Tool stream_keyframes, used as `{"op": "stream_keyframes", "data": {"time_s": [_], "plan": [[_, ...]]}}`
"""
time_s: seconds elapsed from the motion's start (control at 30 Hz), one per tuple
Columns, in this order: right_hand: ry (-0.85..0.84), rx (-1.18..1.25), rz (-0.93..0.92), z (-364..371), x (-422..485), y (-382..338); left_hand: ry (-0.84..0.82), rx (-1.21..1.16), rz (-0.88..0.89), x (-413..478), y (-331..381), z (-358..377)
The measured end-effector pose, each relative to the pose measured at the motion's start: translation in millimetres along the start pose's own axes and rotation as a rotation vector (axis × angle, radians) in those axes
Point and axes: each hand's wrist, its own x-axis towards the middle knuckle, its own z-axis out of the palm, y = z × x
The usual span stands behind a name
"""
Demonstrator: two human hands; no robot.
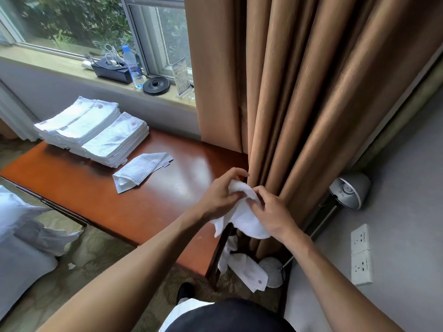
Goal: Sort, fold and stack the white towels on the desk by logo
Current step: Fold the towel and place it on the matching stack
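Both hands hold one crumpled white towel [247, 219] above the desk's right end, close to the curtain. My left hand [221, 195] grips its upper edge, and my right hand [271, 212] pinches the cloth from the other side. The towel hangs down below them. A loosely folded white towel [140, 170] lies alone on the red-brown desk [119, 207]. At the desk's far left stand two stacks of folded white towels [79, 123] [115, 142] with small red logos on top. Another white towel [247, 271] with a dark logo lies on the floor by the desk leg.
A brown curtain [299, 104] hangs right beside my hands. On the window sill are a water bottle [133, 65], a black tray [111, 70], a kettle base [156, 86] and a card stand [182, 76]. A grey lamp [350, 190] and wall sockets [360, 254] sit at the right.
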Motion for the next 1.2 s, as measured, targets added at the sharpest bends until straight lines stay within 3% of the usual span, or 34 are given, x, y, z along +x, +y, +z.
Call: {"op": "stream_keyframes", "data": {"time_s": [0.2,0.37,0.47,0.57,0.7,1.0,1.2], "plan": [[0.080,0.190,0.103,-2,-4,9,-0.088,-0.054,-0.300,-10,-23,-8],[0.085,0.215,0.078,3,1,7,-0.077,0.020,-0.205,-6,-19,4],[0.119,0.003,-0.077,1,4,-3,-0.044,0.082,-0.147,-4,-17,2],[0.128,-0.150,-0.183,0,3,-3,0.047,-0.006,-0.147,-6,-25,-5],[0.124,-0.087,-0.150,-3,5,-4,0.099,-0.030,-0.101,-13,-33,-14],[-0.041,-0.237,-0.074,-2,8,-15,0.210,-0.212,-0.305,-23,-46,-4],[0.001,-0.086,-0.066,-1,11,-19,0.313,-0.436,-0.367,-27,-37,5]]}}
